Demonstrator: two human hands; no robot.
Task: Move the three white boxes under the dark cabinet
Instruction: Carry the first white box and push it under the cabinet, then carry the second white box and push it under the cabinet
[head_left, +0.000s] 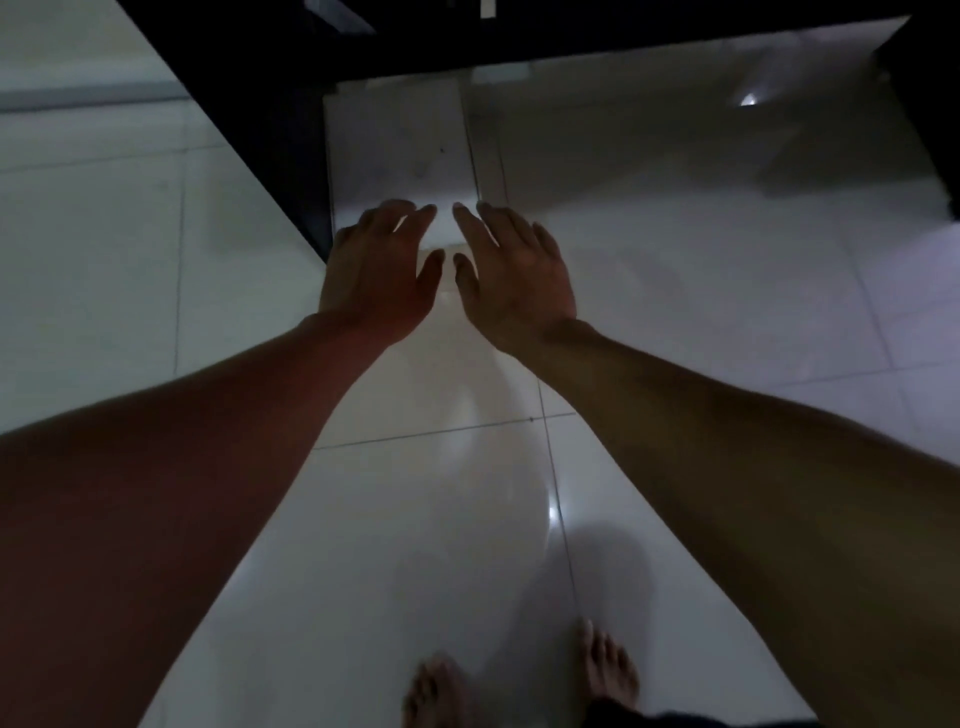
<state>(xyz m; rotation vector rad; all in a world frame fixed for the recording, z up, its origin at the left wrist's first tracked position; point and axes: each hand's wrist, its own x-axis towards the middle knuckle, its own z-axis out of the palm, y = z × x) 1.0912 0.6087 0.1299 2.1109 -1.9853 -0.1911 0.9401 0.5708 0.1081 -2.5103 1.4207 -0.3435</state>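
A white box (400, 150) lies flat on the floor, its far end reaching under the dark cabinet (519, 39). My left hand (382, 273) and my right hand (514, 275) are side by side at the box's near edge, fingers spread and straight, fingertips on or just above its top. A second pale, flat surface, possibly another box (675, 130), lies to the right of the first under the cabinet's edge. In the dim light I cannot tell whether a third box is here.
A dark cabinet side panel (249, 130) runs diagonally along the box's left. Glossy white floor tiles (441, 519) spread all around. My bare feet (519, 686) stand at the bottom of the view. A dark upright (924, 104) stands at the far right.
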